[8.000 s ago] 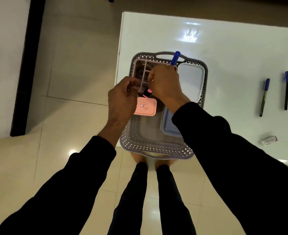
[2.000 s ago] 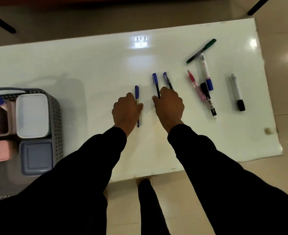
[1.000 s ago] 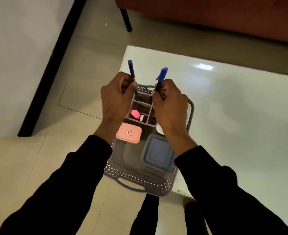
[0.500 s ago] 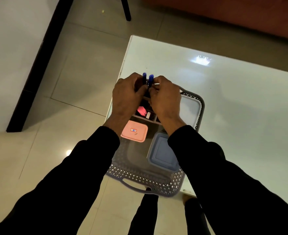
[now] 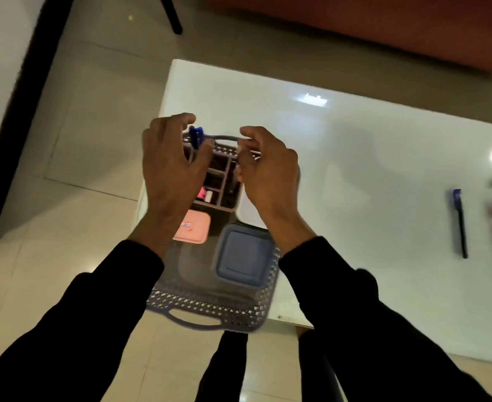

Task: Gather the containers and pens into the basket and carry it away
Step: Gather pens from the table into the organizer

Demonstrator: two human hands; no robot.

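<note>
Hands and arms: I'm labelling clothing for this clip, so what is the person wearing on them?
Both arms are covered by long black sleeves, plain and unmarked, ending at the wrists. The left hand and right hand are bare: no gloves, rings, watch or bands are visible from this head view.

you won't find any text you can read here. the pink container lid (image 5: 193,227) in the basket (image 5: 210,313) carries a small sticker (image 5: 186,225) with red and blue on it, but it is too small and blurred for you to make out letters or numbers. the pens on the tabletop (image 5: 355,175), a blue-capped pen (image 5: 459,221) among them, are smeared, so you can read no print on their barrels.
</note>
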